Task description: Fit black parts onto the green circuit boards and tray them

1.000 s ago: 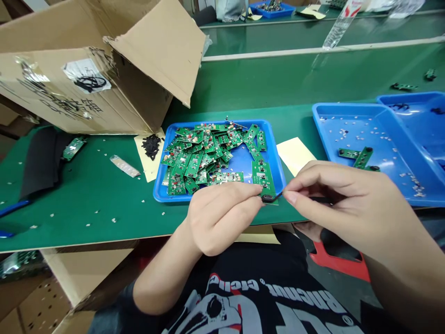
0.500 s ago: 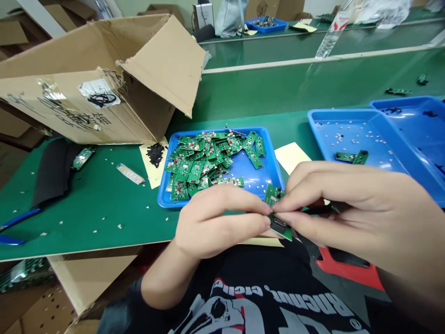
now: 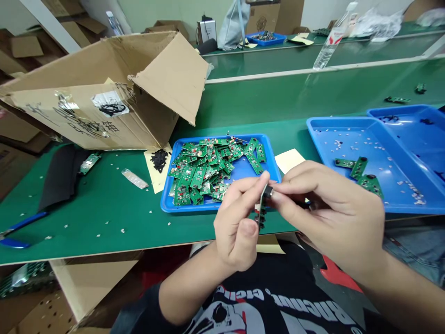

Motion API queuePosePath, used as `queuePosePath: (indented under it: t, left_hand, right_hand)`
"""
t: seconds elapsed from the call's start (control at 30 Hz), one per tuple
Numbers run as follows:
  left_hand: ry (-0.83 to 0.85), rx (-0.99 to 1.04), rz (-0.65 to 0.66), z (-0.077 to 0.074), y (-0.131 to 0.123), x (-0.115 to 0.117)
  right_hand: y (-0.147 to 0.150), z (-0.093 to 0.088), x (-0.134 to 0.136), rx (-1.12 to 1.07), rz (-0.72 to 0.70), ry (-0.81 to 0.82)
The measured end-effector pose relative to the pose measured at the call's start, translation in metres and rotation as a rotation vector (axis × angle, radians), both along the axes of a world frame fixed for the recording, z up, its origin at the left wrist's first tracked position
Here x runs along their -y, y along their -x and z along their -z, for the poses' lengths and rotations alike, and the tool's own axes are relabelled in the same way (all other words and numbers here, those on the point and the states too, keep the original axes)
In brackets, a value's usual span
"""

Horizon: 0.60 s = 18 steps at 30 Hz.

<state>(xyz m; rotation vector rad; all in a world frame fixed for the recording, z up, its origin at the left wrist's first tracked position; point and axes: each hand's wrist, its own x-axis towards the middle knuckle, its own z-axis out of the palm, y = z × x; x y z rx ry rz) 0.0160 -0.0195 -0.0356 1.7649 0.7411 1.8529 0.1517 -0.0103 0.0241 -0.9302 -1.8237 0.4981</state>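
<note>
A green circuit board stands on edge between my hands, with black and red parts on its right face. My left hand is closed on the board from the left. The fingertips of my right hand pinch a black part at the board's upper end. Behind my left hand is a blue tray heaped with similar green boards.
An open cardboard box stands at the back left. Black pieces lie on yellow paper. Blue-handled pliers rest at the left edge. Another blue tray is at the right. A bottle leans behind.
The board has turned from facing up to standing on edge. My left hand has rotated, thumb towards me. The view has shifted slightly, and more boards show in the right tray.
</note>
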Motion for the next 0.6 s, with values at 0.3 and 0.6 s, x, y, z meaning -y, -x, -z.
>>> queuePosePath:
  t: [0.3, 0.6]
  left_hand:
    - [0.357, 0.081, 0.185, -0.013, 0.007, 0.009]
    - [0.65, 0.239, 0.327, -0.026, 0.037, -0.003]
  right_hand:
    - [-0.007, 0.008, -0.005, 0.206, 0.139, -0.303]
    - [-0.014, 0.002, -0.006, 0.375, 0.1, -0.383]
